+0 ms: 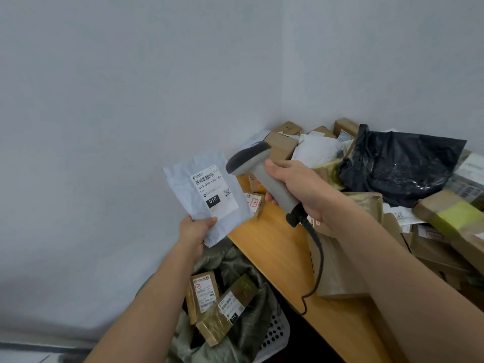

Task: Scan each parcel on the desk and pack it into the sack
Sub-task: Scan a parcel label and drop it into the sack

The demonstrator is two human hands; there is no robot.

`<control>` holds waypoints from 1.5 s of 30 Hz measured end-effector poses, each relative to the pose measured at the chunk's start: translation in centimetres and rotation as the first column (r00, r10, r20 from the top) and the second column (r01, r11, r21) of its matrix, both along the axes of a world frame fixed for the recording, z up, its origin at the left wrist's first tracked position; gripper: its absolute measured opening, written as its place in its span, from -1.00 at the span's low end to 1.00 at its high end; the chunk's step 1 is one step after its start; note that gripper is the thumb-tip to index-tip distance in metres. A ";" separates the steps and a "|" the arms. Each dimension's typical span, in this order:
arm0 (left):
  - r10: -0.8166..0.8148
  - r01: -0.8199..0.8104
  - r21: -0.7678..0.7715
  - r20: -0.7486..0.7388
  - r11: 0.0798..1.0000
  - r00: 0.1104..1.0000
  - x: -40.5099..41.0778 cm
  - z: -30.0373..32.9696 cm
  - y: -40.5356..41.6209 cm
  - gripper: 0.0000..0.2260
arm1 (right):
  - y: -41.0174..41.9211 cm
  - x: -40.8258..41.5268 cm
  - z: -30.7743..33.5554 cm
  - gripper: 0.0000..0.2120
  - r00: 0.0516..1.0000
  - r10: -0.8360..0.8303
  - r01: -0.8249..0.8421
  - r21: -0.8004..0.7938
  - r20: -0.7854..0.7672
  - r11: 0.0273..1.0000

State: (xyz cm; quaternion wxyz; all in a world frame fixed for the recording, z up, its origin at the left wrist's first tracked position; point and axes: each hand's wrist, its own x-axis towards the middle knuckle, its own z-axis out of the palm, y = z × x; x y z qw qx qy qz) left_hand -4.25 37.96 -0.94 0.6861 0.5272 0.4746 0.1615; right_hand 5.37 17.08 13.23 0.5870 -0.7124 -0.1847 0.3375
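left hand (195, 230) pinching white parcel (207, 197), right hand (301, 189) gripping scanner (258, 174) beside

Bare strip of orange wooden desk (275, 247) near its edge, heaped brown cardboard parcels (432, 231) and crumpled black plastic bag (398, 166) crowding the right, open grey-green sack (235, 260) below

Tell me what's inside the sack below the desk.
The sack holds two brown boxes with white labels facing up. Anything deeper is hidden under them and the sack's folds.
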 end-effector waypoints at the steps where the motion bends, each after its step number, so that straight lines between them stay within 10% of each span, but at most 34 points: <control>1: 0.000 0.000 -0.004 -0.001 1.000 1.000 0.0 -0.1 0.1 -0.77 | -0.1 -0.3 0.6 -0.63 1.000 0.012 -0.012 -0.002 0.015 1.000; 45: 0.044 -0.060 -0.093 -0.170 0.994 0.985 -3.1 -5.8 1.8 -0.65 | 0.0 -2.2 1.3 -0.57 0.997 0.073 -0.069 0.151 -0.022 0.986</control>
